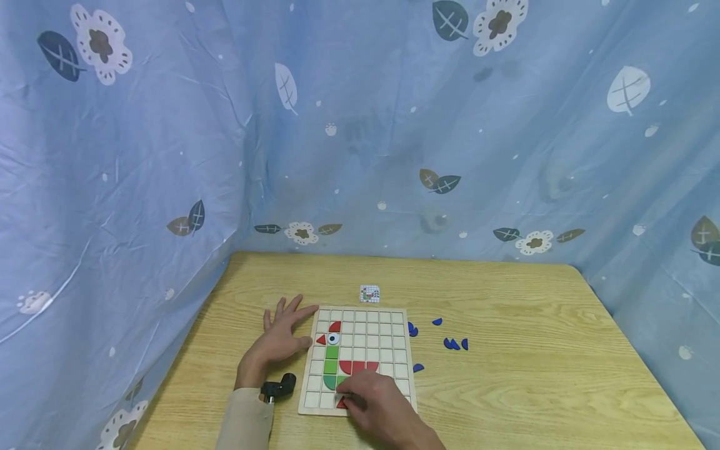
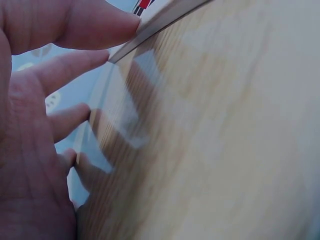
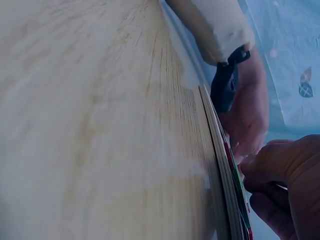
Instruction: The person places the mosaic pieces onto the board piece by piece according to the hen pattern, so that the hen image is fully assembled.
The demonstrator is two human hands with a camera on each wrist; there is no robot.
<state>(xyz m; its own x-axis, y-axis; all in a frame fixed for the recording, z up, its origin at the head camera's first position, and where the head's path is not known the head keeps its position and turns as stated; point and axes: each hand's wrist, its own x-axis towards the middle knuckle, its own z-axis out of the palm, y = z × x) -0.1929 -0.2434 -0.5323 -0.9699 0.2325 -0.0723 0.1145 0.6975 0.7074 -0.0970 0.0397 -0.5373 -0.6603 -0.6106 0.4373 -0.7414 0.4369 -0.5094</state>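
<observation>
A pale wooden grid board [image 1: 396, 357] lies on the table, bearing a pattern of flat pieces. At its left are a red quarter-round [image 1: 335, 326], a small red triangle [image 1: 321, 339], an eye disc [image 1: 334, 338] and green squares [image 1: 332, 352]. Red pieces [image 1: 358, 367] form a row in the middle. My left hand [image 1: 280, 340] has its fingers spread, with thumb and index finger touching the board's left edge. Low on the board, my right hand [image 1: 382, 403] has curled fingers and pinches a red triangular piece [image 1: 341, 404], partly hidden by fingers.
Several blue half-round pieces [image 1: 452, 344] lie on the table [image 1: 517, 375] right of the board. A small pattern card [image 1: 369, 294] sits just beyond the board's far edge. Blue patterned curtain [image 1: 365, 156] hangs behind and at both sides.
</observation>
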